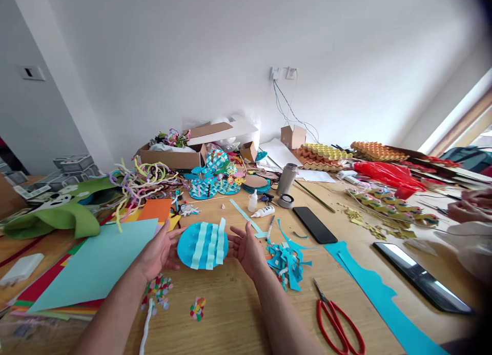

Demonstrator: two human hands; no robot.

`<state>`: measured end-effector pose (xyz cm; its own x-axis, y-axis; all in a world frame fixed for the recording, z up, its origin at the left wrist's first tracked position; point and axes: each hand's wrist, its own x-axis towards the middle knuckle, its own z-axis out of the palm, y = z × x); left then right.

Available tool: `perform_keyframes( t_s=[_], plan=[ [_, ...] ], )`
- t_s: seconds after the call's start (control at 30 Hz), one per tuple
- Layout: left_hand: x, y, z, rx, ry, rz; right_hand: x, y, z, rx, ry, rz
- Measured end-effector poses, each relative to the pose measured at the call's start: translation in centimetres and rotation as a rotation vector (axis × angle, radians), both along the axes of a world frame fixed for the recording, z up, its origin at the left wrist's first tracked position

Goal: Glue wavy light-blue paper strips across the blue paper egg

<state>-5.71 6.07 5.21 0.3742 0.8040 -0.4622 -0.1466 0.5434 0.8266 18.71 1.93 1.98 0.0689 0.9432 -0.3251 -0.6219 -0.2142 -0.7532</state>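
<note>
A round blue paper disc (pixel 204 246) with pale wavy strips glued across it is between my two hands. One strip pokes past its upper right edge. My left hand (pixel 163 248) is at the disc's left edge, thumb raised and fingers reaching behind the rim. On the other side my right hand (pixel 246 248) has its fingers spread, the tips at the disc's right edge. Below lie colored paper dots (pixel 197 309) and more dots (pixel 157 292). Blue paper scraps (pixel 287 262) are heaped right of my right hand.
Red-handled scissors (pixel 333 316) lie front right, near a long blue paper offcut (pixel 378 293). A black phone (pixel 314 224), glue bottle (pixel 263 211) and metal flask (pixel 287 179) stand or lie beyond. Colored paper sheets (pixel 103 257) cover the left. Another person's hand (pixel 471 206) shows far right.
</note>
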Motion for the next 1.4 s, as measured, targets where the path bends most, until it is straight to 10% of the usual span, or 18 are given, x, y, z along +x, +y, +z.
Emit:
perform_keyframes(
  t_s=[0.43,0.93,1.4],
  plan=[
    [-0.7,-4.0,-0.6,-0.161,0.109,0.095,-1.2,0.2,-0.7,0.11,0.028,0.047],
    [0.8,-6.7,-1.2,-0.218,0.013,-0.065,0.8,1.8,-1.5,0.223,-0.099,-0.216],
    [0.9,-7.3,0.7,0.159,0.034,0.007,2.4,1.1,-0.9,0.226,-0.102,-0.518]
  ],
)
